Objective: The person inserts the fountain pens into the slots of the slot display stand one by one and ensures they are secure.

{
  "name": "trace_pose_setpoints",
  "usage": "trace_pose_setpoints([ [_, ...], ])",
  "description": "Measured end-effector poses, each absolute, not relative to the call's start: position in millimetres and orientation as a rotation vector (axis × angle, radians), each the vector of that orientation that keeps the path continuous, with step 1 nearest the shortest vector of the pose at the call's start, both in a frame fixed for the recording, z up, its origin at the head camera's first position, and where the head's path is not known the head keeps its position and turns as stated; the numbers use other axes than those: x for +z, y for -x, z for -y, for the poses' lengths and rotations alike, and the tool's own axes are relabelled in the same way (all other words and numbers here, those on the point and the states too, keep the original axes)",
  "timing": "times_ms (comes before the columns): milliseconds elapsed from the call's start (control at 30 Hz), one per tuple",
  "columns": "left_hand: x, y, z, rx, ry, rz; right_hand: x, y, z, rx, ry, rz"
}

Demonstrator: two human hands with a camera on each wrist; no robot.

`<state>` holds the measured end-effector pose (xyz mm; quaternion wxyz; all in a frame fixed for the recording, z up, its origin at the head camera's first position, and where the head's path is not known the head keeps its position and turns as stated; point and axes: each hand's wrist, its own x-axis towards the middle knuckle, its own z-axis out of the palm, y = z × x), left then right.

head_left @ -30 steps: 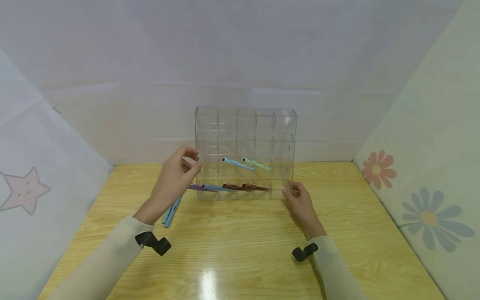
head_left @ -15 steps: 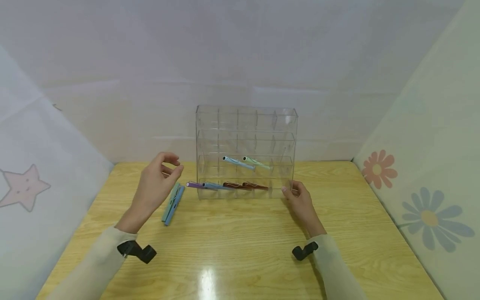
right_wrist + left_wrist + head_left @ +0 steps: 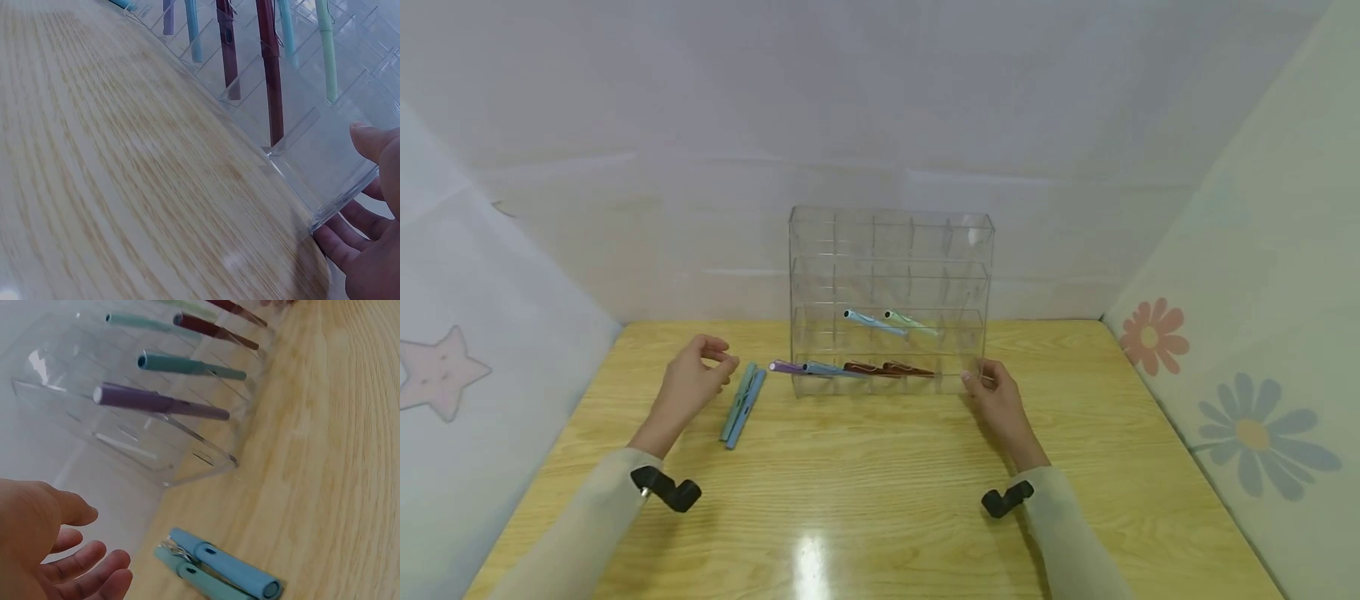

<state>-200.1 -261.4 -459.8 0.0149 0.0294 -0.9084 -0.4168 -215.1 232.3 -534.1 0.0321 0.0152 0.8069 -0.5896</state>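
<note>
A clear tiered pen rack (image 3: 891, 287) stands upright at the back of the table. My right hand (image 3: 1000, 408) grips its lower right corner, thumb on the front and fingers behind the side wall in the right wrist view. Low in the rack lean a purple pen (image 3: 144, 400), a blue pen (image 3: 829, 369) and two dark red pens (image 3: 872, 369). One tier higher are a light blue pen (image 3: 874, 322) and a light green pen (image 3: 910, 322). My left hand (image 3: 688, 383), fingers loosely bent and holding nothing, hovers left of a loose green pen (image 3: 737, 406) and blue pen (image 3: 746, 412).
The wooden table (image 3: 865, 492) runs up to a pale cloth backdrop (image 3: 880, 108). Patterned cloth side panels border it at left and right. Both loose pens lie side by side, left of the rack.
My left hand has moved left and down, from the rack's left side to beside the loose pens. My right hand keeps its grip on the rack's corner.
</note>
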Motion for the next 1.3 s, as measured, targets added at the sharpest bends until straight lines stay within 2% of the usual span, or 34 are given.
trace_pose_setpoints([
  [533,-505,217,265,-1.293,-0.201,3.011,-534,217,-230,-1.828,-0.049,-2.494],
  [1300,-503,224,256,-1.161,-0.216,3.167,-535,217,-230,-1.835,-0.04,-2.483],
])
